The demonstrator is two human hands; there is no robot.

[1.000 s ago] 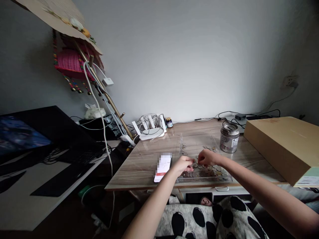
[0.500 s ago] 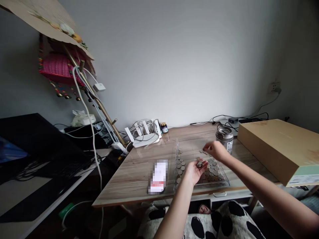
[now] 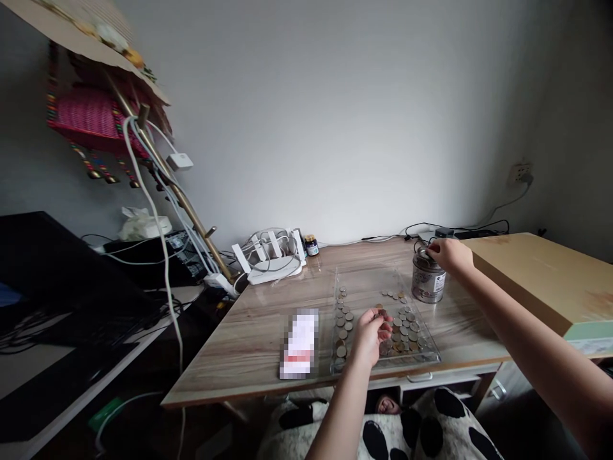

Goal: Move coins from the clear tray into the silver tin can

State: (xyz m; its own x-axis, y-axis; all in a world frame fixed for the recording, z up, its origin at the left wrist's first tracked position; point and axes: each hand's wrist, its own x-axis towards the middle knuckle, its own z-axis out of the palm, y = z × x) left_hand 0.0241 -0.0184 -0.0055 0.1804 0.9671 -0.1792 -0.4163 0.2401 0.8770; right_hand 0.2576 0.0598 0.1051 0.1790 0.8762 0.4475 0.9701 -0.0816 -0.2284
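Standing beneath the right hand (image 3: 451, 255) (bunched) is a tin (image 3: 426, 282).

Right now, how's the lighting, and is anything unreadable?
Head view: wall brightest around the middle, dimming toward the corners; head view: laptop sunk in shadow; head view: phone pixelated, coins visible but their markings too small to read.

- Here's the left hand (image 3: 371, 338), bare, slim-fingered, leading into a slender left forearm (image 3: 341, 409), bare as well!
- Across to the right hand (image 3: 453, 255), bare again, and a right forearm (image 3: 517, 332) to match!
- Down below, pale cloth (image 3: 457, 436), mottled grey, splashed with big black spots (image 3: 449, 404), rounded and uneven!
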